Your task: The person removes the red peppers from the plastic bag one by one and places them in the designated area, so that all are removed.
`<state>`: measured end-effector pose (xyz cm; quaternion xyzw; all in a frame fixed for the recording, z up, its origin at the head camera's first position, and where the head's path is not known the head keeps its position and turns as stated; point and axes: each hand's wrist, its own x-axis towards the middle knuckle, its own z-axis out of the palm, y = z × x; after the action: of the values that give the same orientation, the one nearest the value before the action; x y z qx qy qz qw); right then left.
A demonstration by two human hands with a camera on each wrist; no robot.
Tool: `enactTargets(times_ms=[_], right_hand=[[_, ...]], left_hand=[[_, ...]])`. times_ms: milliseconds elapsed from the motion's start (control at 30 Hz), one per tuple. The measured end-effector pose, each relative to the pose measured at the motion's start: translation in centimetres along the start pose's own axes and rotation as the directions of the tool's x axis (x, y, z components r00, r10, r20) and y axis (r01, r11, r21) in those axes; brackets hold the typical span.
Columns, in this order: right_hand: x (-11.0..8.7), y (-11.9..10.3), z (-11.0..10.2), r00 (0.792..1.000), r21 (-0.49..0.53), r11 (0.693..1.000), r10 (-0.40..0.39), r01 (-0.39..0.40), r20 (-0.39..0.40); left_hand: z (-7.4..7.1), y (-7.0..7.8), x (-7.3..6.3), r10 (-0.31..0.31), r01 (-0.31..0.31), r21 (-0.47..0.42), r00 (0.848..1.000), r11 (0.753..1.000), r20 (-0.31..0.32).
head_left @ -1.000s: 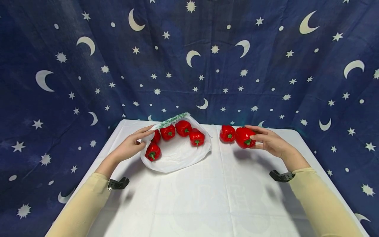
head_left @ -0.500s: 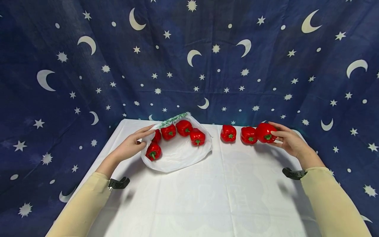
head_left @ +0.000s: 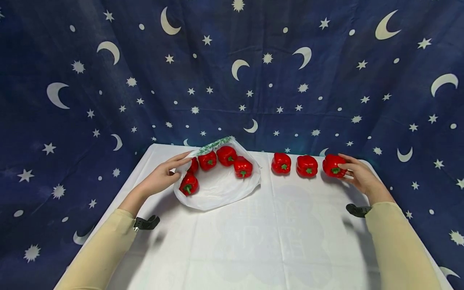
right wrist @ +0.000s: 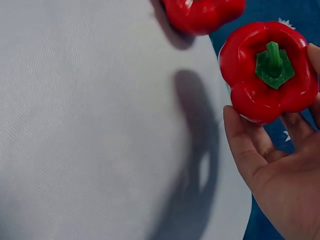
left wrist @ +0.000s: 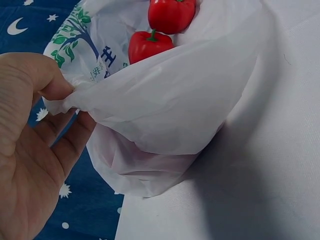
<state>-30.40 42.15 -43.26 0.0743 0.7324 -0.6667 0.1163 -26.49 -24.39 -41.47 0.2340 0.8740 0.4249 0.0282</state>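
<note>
My left hand [head_left: 159,179] pinches the rim of a white plastic bag [head_left: 224,197] between thumb and fingers, as the left wrist view shows up close. Its mouth is spread wide, and several red bell peppers lie inside, one of them a pepper [head_left: 243,167] at the right. Part of the pepper nearest my left hand is hidden by the bag's edge. On the right, my right hand [head_left: 362,179] grips a bell pepper [right wrist: 270,72] with its green stem facing me. Whether that pepper touches the table I cannot tell.
Two more bell peppers stand in a row left of the held one: a middle pepper [head_left: 307,166] and a left pepper [head_left: 281,163]. A white cloth covers the table [head_left: 235,249]. Behind it hangs a dark blue curtain [head_left: 217,72] with moons and stars.
My right hand has carried its pepper to the right and then slightly down, bringing the middle pepper into view. My left hand still pinches the bag in the same place.
</note>
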Motion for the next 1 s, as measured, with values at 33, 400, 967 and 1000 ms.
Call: enactTargets(times_ms=[33, 400, 967, 1000], right_hand=[[0.2, 0.2, 0.0, 1.000, -0.024, 1.000, 0.000, 0.000, -0.008], [1.4, 1.1, 0.1, 0.996, -0.181, 0.982, 0.032, -0.046, -0.079], [2.4, 2.0, 0.1, 0.992, -0.166, 0.985, 0.035, -0.055, -0.120], [2.4, 2.0, 0.1, 0.992, -0.167, 0.984, 0.036, -0.056, -0.123]], left_hand=[[0.0, 0.0, 0.0, 0.002, -0.002, -0.003, 1.000, 1.000, 0.002], [-0.1, 0.1, 0.1, -0.007, 0.007, 0.012, 1.000, 1.000, 0.001], [0.1, 0.1, 0.1, -0.013, 0.013, 0.015, 1.000, 1.000, -0.001], [0.1, 0.1, 0.1, -0.014, 0.014, 0.015, 1.000, 1.000, -0.001]])
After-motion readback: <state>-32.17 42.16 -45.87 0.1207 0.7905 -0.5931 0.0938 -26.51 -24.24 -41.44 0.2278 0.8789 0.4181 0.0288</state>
